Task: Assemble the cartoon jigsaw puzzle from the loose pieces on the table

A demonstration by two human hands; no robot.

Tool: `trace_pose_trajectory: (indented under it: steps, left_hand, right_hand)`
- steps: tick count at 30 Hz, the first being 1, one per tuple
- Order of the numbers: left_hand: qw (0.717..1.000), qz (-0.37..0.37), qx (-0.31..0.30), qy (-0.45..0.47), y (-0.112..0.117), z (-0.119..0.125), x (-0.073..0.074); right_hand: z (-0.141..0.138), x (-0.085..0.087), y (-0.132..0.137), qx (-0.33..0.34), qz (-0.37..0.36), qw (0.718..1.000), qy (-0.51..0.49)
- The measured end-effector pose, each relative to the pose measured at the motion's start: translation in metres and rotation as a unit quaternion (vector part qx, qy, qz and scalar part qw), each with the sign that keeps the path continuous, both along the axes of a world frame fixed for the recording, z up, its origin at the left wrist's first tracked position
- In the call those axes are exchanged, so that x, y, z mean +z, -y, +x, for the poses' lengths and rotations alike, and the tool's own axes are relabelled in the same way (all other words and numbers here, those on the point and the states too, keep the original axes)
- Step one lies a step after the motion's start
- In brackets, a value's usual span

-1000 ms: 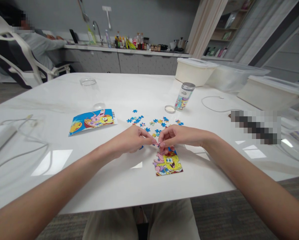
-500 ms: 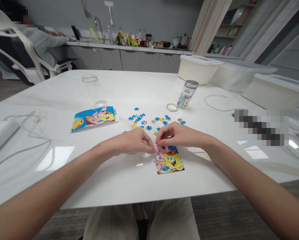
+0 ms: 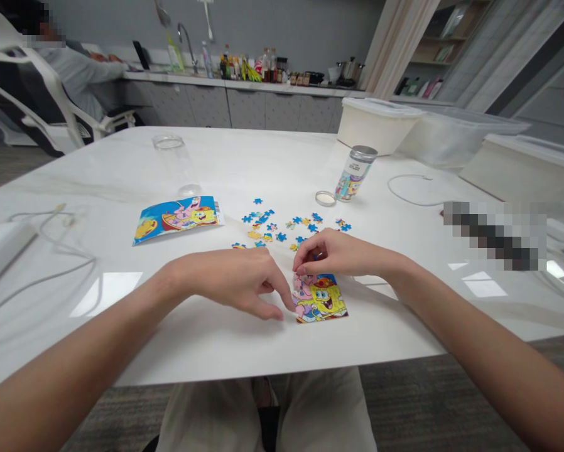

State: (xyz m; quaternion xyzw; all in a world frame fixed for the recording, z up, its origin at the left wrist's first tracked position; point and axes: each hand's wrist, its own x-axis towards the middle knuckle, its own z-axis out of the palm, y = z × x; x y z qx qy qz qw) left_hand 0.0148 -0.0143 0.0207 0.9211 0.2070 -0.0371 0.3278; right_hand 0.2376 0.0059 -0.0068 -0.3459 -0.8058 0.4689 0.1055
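A partly assembled jigsaw puzzle (image 3: pixel 326 300) with a yellow sponge character and pink shapes lies flat near the table's front edge. At its left edge, the index fingertip of my left hand (image 3: pixel 242 282) touches or nearly touches it, with thumb and index apart and nothing between them. My right hand (image 3: pixel 331 254) rests over the puzzle's upper part, thumb and fingertips pinched together at the upper left corner. Whatever lies in that pinch is hidden. Beyond both hands, several loose puzzle pieces (image 3: pixel 281 236) are scattered, mostly blue, some yellow.
A picture sheet (image 3: pixel 181 218) lies at left, behind it a clear open jar (image 3: pixel 173 166). A printed canister (image 3: pixel 356 174) stands at back right beside a ring-shaped lid (image 3: pixel 326 198). Storage boxes (image 3: pixel 379 125) and cables (image 3: pixel 407 199) occupy the right side. A person (image 3: pixel 72 72) sits at far left.
My left hand has drawn slightly down and left, its pinch opened, the index now at the puzzle's lower left edge. My right hand stays nearly in place.
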Motion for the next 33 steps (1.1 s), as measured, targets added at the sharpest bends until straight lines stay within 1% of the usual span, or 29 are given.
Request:
trace_pose_trajectory:
  steps: [2, 9, 15, 23, 33]
  left_hand:
    - [1.000, 0.009, -0.018, -0.005, 0.0006, -0.0003, -0.0006]
    - [0.998, 0.046, -0.030, -0.035, 0.0006, 0.0015, -0.0033]
    - [0.997, 0.048, -0.039, -0.049, 0.0012, 0.0020, -0.0006]
    - [0.997, 0.043, -0.034, -0.060, 0.0021, 0.0034, 0.0011]
    - [0.997, 0.026, -0.027, -0.061, 0.0030, 0.0040, 0.0023]
  right_hand:
    - [0.0002, -0.0003, 0.0002, 0.003, -0.003, 1.000, 0.005]
    - [0.0006, -0.0025, 0.0004, 0.007, -0.039, 0.999, 0.002]
    - [-0.0003, -0.0030, 0.0010, 0.008, -0.043, 0.999, 0.009]
    - [-0.0011, -0.0034, 0.0012, 0.009, -0.028, 0.999, 0.020]
    - [-0.0054, -0.0026, 0.0075, -0.006, 0.035, 0.999, 0.039]
